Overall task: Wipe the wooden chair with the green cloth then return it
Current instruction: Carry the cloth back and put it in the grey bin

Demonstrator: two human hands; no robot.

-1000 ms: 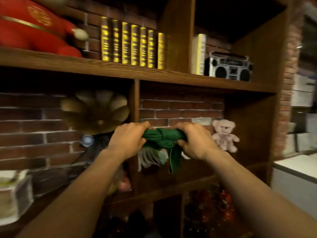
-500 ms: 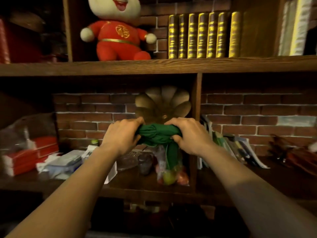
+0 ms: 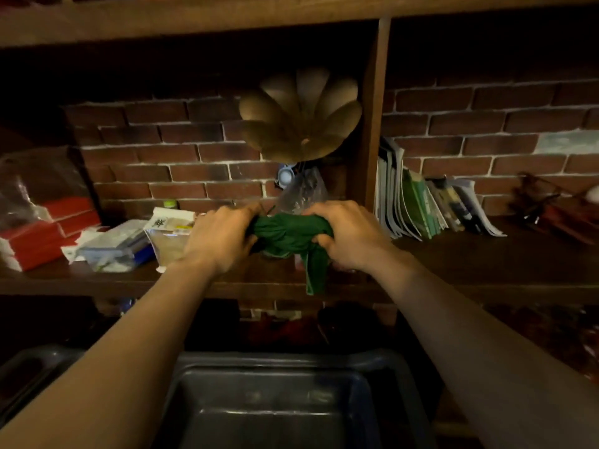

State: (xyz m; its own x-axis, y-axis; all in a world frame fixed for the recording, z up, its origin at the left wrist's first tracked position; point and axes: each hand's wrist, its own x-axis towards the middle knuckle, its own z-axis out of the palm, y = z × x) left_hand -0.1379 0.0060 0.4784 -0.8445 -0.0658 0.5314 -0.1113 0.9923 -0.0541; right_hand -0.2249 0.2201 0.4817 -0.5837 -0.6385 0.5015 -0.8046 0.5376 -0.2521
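Head view: two hands (image 3: pixel 220 236) (image 3: pixel 348 234) grip one green cloth (image 3: pixel 290 233).

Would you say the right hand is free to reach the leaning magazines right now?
Probably not yet: the right hand is clenched on the green cloth, shared with the left hand. The magazines themselves stand unobstructed just beside it.

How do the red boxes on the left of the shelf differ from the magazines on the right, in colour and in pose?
The red boxes lie flat, stacked on each other; the magazines stand on edge and lean. The red boxes are one plain red with white edges; the magazines are mixed white, green and dark. Both rest on the same wooden shelf, in different compartments.
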